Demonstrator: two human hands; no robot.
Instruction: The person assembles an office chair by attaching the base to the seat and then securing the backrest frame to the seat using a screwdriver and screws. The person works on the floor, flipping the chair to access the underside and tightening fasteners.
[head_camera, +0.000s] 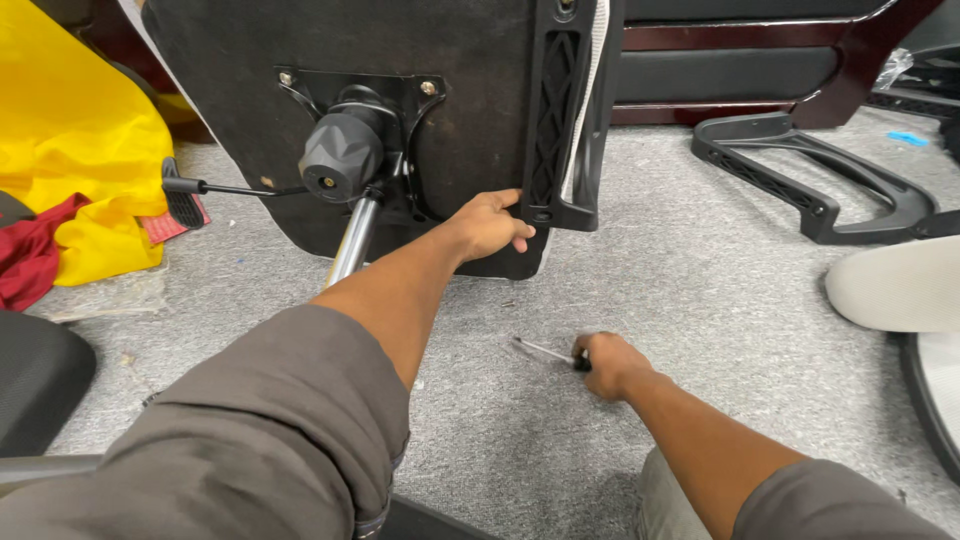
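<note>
Down on the grey carpet (700, 290), an office chair seat (470, 80) stands tipped up on its edge, its black underside facing the person. The left hand (490, 225) reaches forward and rests against the lower edge of that seat, just beside the black plastic armrest (562, 110) that runs up along the seat's right side; the fingers are pressed together and curled around the edge, thumb on the near face. The right hand (607, 365) sits low on the carpet, well apart from the seat, its fingers closed in a fist around the dark handle of a screwdriver (545, 350), whose thin metal shaft pokes out to the left and lies almost flat on the floor. In the middle of the seat's underside a black metal plate (405, 100) is bolted on, and from it a black plastic cone (340, 155) and a shiny steel post (352, 245) stick out toward the person, the post partly hidden behind the left forearm. A thin lever (215, 187) with a flat black paddle juts off to the left. A second black armrest (810, 170) lies loose on the carpet off to the right, near a pale cushion (895, 285). At the left lie a yellow cloth (80, 130) and a red cloth (35, 250), bunched together.
</note>
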